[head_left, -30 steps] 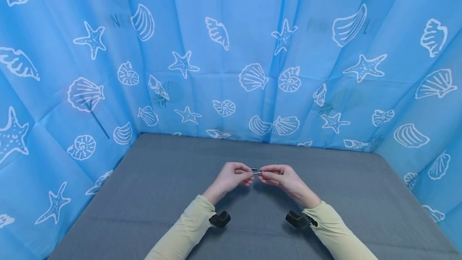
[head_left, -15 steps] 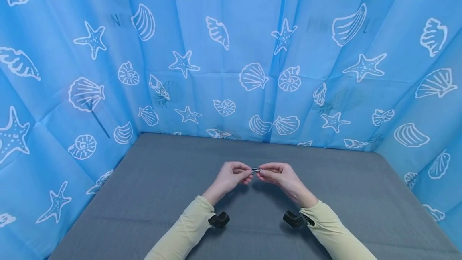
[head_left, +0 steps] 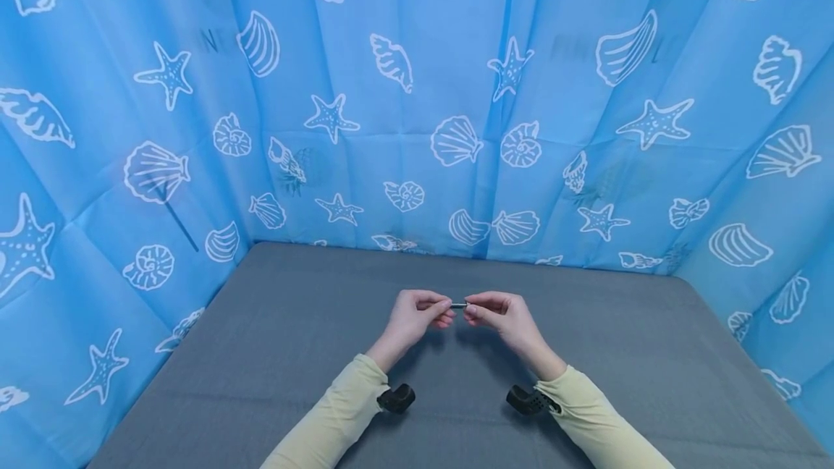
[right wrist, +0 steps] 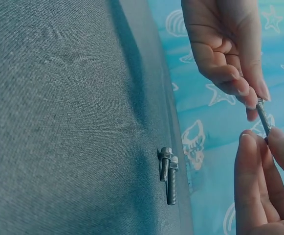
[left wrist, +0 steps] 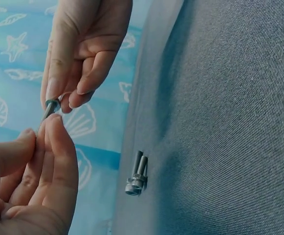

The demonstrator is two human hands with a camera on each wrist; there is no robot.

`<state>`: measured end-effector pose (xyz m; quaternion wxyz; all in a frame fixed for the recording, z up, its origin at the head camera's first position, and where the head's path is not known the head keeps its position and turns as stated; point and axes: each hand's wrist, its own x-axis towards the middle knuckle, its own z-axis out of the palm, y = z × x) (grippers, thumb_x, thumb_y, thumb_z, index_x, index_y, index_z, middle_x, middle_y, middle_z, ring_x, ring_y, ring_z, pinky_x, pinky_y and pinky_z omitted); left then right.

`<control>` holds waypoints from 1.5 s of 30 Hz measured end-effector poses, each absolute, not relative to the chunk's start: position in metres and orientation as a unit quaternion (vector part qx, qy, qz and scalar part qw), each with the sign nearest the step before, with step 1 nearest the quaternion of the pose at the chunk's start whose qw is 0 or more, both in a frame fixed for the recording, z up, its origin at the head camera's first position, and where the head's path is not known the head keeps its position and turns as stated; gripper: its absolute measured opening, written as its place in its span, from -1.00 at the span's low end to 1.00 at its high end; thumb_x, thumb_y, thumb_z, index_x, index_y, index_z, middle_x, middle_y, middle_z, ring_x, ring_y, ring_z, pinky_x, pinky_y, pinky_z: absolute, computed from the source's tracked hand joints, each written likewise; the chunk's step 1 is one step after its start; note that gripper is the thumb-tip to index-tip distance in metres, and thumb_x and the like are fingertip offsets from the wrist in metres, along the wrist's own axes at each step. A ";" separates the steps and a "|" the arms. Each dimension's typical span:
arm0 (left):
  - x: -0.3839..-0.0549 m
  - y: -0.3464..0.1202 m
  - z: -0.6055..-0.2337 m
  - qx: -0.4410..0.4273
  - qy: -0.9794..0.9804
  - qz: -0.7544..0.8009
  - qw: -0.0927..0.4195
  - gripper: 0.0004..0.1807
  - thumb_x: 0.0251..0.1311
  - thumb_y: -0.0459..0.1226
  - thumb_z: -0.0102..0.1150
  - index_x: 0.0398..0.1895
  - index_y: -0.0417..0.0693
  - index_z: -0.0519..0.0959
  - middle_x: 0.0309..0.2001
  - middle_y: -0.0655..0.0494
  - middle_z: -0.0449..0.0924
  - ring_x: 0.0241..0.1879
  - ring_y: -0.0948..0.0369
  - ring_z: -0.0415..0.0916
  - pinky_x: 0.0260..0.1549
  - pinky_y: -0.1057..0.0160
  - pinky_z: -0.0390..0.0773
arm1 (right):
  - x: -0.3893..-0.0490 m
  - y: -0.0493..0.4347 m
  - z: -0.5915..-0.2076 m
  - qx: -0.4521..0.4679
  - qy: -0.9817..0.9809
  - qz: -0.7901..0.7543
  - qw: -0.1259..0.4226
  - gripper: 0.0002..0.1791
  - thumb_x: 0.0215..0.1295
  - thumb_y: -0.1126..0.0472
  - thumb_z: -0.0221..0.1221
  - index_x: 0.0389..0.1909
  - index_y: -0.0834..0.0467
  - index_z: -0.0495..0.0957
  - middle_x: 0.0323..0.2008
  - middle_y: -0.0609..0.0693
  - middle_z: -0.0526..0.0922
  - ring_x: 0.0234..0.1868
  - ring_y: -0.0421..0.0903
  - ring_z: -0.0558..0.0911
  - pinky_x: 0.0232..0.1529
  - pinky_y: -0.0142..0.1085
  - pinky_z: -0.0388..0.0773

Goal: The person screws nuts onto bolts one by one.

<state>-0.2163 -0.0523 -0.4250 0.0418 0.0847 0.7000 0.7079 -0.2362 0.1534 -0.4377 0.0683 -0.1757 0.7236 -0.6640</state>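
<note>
Bolt [right wrist: 263, 116] bridges left hand [head_left: 415, 315] and right hand [head_left: 510, 319], each pinching one end.

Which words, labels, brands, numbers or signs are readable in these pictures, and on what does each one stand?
"N": faint, on the curtain, upper left of the head view; what follows it is too faint.
Faint letters, upper right of the same curtain: too blurred to read.
Held bolt and two bolts on the table: no readable marking.

bolt [right wrist: 264, 116] : partly behind fingers [right wrist: 249, 149] | sleeves [head_left: 332, 411] : cut by head view's bottom edge
</note>
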 end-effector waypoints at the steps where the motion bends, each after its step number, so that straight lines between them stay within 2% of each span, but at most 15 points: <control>1: -0.216 -0.053 -0.425 0.082 0.695 0.713 0.045 -0.78 0.25 -0.38 0.19 -0.17 -0.44 0.62 -0.37 -0.20 0.67 -0.37 0.02 0.68 -0.28 0.10 0.67 | -0.236 0.153 -0.438 -0.178 0.723 -0.664 0.065 -0.67 0.29 0.25 0.22 -0.04 0.42 0.57 -0.17 0.33 0.64 -0.21 -0.02 0.70 -0.14 -0.16 0.65; 12: -0.221 -0.054 -0.432 0.080 0.696 0.711 0.053 -0.80 0.24 -0.39 0.19 -0.18 -0.42 0.63 -0.39 -0.16 0.68 -0.39 0.07 0.69 -0.30 0.11 0.67 | -0.234 0.151 -0.434 -0.181 0.729 -0.658 0.047 -0.72 0.22 0.28 0.29 -0.09 0.34 0.62 -0.16 0.27 0.65 -0.19 0.01 0.70 -0.12 -0.16 0.64; 15: -0.222 -0.053 -0.434 0.075 0.700 0.709 0.049 -0.79 0.24 -0.39 0.19 -0.18 -0.43 0.63 -0.40 -0.14 0.68 -0.40 0.07 0.69 -0.31 0.10 0.67 | -0.234 0.151 -0.433 -0.177 0.732 -0.656 0.055 -0.70 0.23 0.27 0.28 -0.08 0.38 0.60 -0.17 0.28 0.65 -0.20 0.01 0.70 -0.12 -0.13 0.64; 22: -0.223 -0.052 -0.435 0.086 0.712 0.697 0.026 -0.77 0.24 -0.41 0.18 -0.15 -0.48 0.60 -0.40 -0.09 0.69 -0.40 0.08 0.69 -0.37 0.21 0.68 | -0.235 0.148 -0.433 -0.153 0.749 -0.640 0.084 -0.56 0.31 0.15 0.21 -0.05 0.50 0.52 -0.28 0.26 0.66 -0.29 -0.03 0.69 -0.19 -0.10 0.66; 25: -0.223 -0.052 -0.435 0.086 0.709 0.699 0.025 -0.78 0.24 -0.42 0.19 -0.15 -0.48 0.60 -0.40 -0.10 0.69 -0.40 0.08 0.69 -0.37 0.22 0.68 | -0.236 0.147 -0.433 -0.146 0.748 -0.641 0.087 -0.56 0.30 0.14 0.23 -0.04 0.48 0.52 -0.25 0.28 0.65 -0.28 -0.03 0.68 -0.18 -0.12 0.66; 32: -0.220 -0.053 -0.434 0.084 0.705 0.703 0.033 -0.79 0.24 -0.42 0.18 -0.15 -0.47 0.60 -0.38 -0.15 0.68 -0.39 0.08 0.69 -0.37 0.22 0.68 | -0.235 0.150 -0.433 -0.146 0.730 -0.662 0.082 -0.70 0.25 0.27 0.26 -0.06 0.37 0.59 -0.17 0.24 0.66 -0.20 0.00 0.69 -0.10 -0.16 0.63; 42: -0.223 -0.052 -0.435 0.089 0.712 0.695 0.045 -0.82 0.23 -0.48 0.16 -0.17 -0.48 0.60 -0.39 -0.14 0.68 -0.39 0.05 0.69 -0.37 0.19 0.68 | -0.235 0.156 -0.431 -0.182 0.736 -0.648 0.070 -0.71 0.24 0.28 0.27 -0.06 0.35 0.61 -0.08 0.41 0.58 -0.16 0.03 0.69 -0.08 -0.13 0.62; 45: -0.223 -0.052 -0.433 0.093 0.713 0.694 0.042 -0.80 0.23 -0.46 0.18 -0.16 -0.49 0.60 -0.41 -0.10 0.68 -0.41 0.08 0.69 -0.37 0.22 0.68 | -0.236 0.157 -0.430 -0.191 0.748 -0.633 0.061 -0.67 0.22 0.25 0.29 -0.06 0.37 0.61 -0.10 0.38 0.61 -0.17 0.01 0.69 -0.08 -0.10 0.62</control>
